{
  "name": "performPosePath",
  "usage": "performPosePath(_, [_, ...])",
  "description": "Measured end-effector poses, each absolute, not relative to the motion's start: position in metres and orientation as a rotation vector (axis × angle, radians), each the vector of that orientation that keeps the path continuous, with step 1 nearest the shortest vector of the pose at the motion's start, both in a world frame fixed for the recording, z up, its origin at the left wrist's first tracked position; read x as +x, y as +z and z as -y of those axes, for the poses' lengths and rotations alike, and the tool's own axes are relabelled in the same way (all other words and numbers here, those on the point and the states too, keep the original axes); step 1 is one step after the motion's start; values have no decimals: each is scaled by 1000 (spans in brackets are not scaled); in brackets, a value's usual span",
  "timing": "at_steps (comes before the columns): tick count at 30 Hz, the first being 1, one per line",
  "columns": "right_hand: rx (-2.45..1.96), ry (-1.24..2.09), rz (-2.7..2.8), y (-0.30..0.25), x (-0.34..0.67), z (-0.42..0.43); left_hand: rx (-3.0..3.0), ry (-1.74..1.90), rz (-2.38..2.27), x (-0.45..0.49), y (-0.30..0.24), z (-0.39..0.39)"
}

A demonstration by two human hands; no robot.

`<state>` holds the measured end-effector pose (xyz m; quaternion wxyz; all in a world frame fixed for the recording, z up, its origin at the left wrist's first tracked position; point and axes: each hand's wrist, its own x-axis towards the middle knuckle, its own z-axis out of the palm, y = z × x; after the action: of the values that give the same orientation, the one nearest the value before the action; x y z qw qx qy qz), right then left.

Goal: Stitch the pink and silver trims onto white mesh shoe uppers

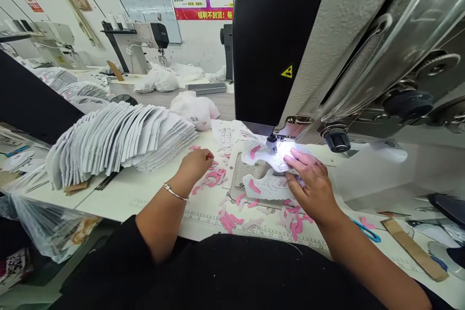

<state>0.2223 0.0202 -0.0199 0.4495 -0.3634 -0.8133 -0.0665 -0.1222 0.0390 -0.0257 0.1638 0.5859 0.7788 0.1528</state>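
At the sewing machine (276,48) on the counter (156,203), I record my right hand (312,189) open, its fingers (300,157) spread flat and pressing a white shoe upper (263,155) beneath the lit needle (271,143). A second upper (263,186) lies just below, against my palm. My left hand (194,164) rests curled, gripping nothing, beside loose pink scraps (214,179). A fanned stack of uppers (119,143) sits further left; blue scissors (366,230) lie to the right.
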Motion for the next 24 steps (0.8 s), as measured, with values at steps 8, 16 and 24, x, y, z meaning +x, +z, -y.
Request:
performPosePath(8, [-855, -147, 1992, -24, 223, -24, 1714, 250, -2131, -111, -53, -34])
performPosePath(16, [-840, -165, 1993, -20, 222, -23, 1773, 234, -2120, -108, -58, -34])
performPosePath(24, [-861, -166, 1991, -20, 223, -22, 1774, 322, -2079, -108, -60, -32])
